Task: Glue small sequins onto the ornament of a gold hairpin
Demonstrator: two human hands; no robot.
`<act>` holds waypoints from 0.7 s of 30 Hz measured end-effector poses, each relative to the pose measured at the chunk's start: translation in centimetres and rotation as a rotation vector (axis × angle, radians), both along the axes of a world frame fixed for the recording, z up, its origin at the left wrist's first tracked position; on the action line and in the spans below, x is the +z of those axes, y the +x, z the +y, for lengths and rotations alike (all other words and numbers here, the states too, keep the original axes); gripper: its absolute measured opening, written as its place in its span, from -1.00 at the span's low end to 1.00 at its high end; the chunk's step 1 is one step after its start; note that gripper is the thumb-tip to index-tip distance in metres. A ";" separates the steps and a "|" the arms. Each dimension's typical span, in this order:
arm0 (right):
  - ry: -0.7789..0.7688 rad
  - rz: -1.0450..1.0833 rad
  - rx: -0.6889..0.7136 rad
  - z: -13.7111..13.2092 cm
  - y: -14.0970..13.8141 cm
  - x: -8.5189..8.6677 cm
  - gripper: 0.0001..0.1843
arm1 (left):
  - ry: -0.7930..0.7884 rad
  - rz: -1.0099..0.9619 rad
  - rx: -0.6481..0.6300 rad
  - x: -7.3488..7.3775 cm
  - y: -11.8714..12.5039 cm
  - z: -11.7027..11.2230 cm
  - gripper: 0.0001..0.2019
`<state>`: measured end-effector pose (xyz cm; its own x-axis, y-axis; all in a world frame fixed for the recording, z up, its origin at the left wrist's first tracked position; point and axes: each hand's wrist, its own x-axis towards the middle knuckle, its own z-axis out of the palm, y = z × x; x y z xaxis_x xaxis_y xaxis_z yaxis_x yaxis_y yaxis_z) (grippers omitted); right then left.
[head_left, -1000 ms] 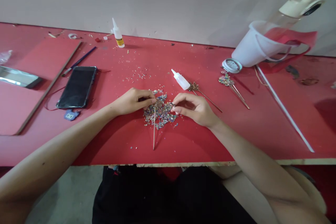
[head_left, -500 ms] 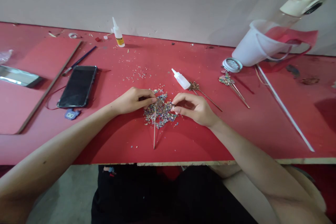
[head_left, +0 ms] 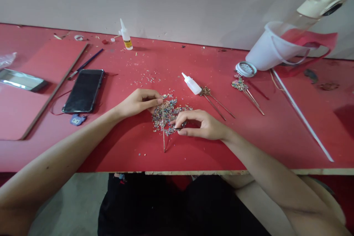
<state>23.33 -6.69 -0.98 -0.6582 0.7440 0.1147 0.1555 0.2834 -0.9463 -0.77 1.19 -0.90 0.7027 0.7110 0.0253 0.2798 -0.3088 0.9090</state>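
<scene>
A heap of small glittering chips [head_left: 168,115] lies on the red table [head_left: 193,147] in front of me. My left hand [head_left: 139,101] is closed, its fingertips pinching the ornamented top of a thin metal hairpin [head_left: 163,132] whose prongs run toward me. My right hand [head_left: 200,125] is closed in a pinch on a thin dark tool, tweezers by the look of it [head_left: 177,129], with the tip at the near edge of the heap.
A small white glue bottle [head_left: 191,84] lies beyond the heap beside finished hairpins [head_left: 214,101] [head_left: 246,90]. Another glue bottle [head_left: 125,38] stands at the back. A phone [head_left: 84,90], a red board [head_left: 33,92], a round tin [head_left: 245,69] and a white bucket [head_left: 269,49] also sit here.
My right hand has moved nearer to me and left, from the heap's right side to its near edge. The left hand has stayed on the hairpin's top.
</scene>
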 end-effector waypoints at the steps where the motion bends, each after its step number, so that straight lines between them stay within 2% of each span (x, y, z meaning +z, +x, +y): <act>1: 0.008 -0.014 0.011 0.0 0.0 0.0 -0.87 | -0.011 -0.013 0.000 0.1 0.0 0.0 -0.74; 6: 0.033 -0.004 -0.082 0.1 0.2 0.0 -0.87 | -0.025 -0.012 -0.027 0.2 -0.2 0.0 -0.72; 15: 0.028 -0.062 0.107 -0.3 -0.4 0.2 -0.86 | -0.014 -0.026 0.002 0.3 0.0 0.0 -0.72; 21: 0.063 -0.022 0.059 -0.5 -0.6 0.4 -0.88 | -0.044 -0.031 -0.015 0.2 -0.3 0.1 -0.74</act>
<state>22.76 -7.21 -0.53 -0.7036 0.6957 0.1450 0.1578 0.3520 -0.9226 -1.11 1.32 -0.68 0.7123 0.7017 0.0161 0.2467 -0.2718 0.9302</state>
